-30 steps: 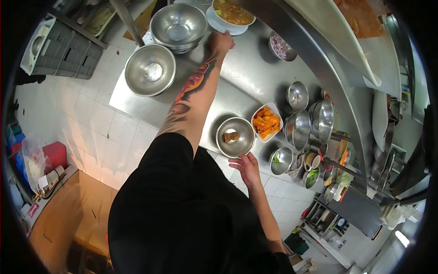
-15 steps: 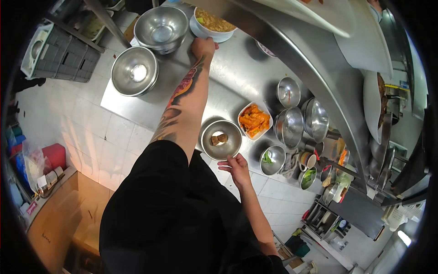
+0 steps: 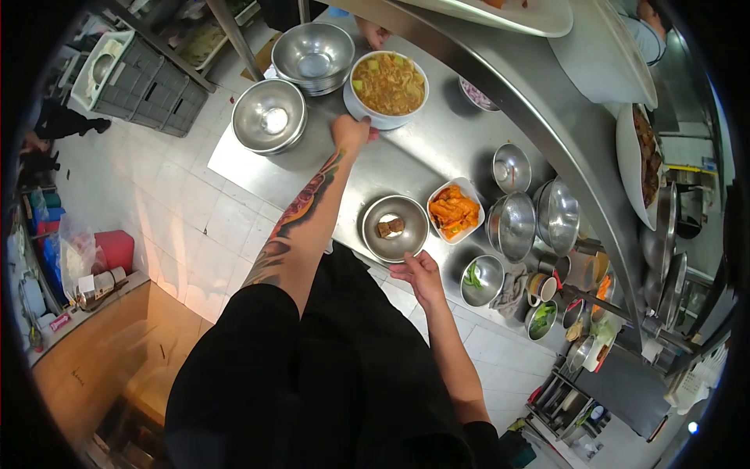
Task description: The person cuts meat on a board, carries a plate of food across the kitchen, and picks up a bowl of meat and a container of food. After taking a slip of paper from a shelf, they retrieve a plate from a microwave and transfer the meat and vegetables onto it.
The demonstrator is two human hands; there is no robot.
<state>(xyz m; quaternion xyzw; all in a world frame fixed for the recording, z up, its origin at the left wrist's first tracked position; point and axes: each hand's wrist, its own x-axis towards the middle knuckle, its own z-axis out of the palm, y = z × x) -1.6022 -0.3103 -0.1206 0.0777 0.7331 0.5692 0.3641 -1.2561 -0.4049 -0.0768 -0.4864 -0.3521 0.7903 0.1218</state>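
- Grip of the left hand (image 3: 353, 134): fingers curled at the near edge of a round white bowl (image 3: 391, 121) or a dish beneath it; whether they pinch it cannot be told.
- Grip of the right hand (image 3: 420, 273): thumb and fingers pinching the near rim of a small round steel bowl (image 3: 414, 217).
- Contents: brown, chunky stew (image 3: 388, 82) in the white bowl; brown pieces (image 3: 391, 227) at the bottom of the steel bowl.
- Stage, as judged: both vessels already carry food, kept apart; what remains is not shown.
- Surface: brushed-steel worktop (image 3: 406, 160), bearing both vessels. Beside the steel bowl, a white dish (image 3: 479, 213) of orange pieces (image 3: 453, 206); beside the white bowl, stacked steel mixing bowls (image 3: 314, 45). Another person's hand (image 3: 373, 34) lies beyond the stew.
- Room: pale tiled floor (image 3: 205, 199), a ribbed grey crate (image 3: 162, 94) and, at far left, a red box (image 3: 116, 250).
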